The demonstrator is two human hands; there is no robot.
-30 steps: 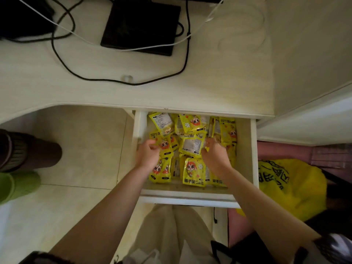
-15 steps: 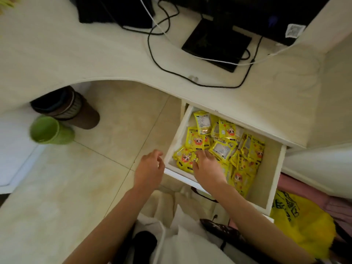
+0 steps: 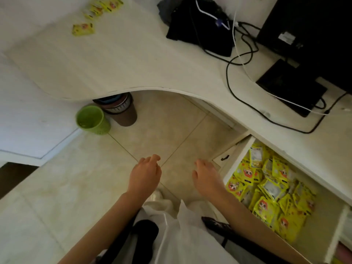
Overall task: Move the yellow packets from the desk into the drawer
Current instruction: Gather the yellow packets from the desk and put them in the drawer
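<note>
Both hands hang empty, fingers loosely spread; the packets [image 3: 83, 29] left on the desk [image 3: 133, 60] lie far up-left, nearer the left hand [image 3: 145, 173] than the right hand [image 3: 206, 177].

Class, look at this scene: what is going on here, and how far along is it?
A person is moving yellow packets into an open drawer, which already holds a heap of them. Both hands are empty and open, hovering over the floor: the left hand and the right hand, the latter beside the drawer's corner. A few packets lie on the desk at its far left, so the job is unfinished.
</note>
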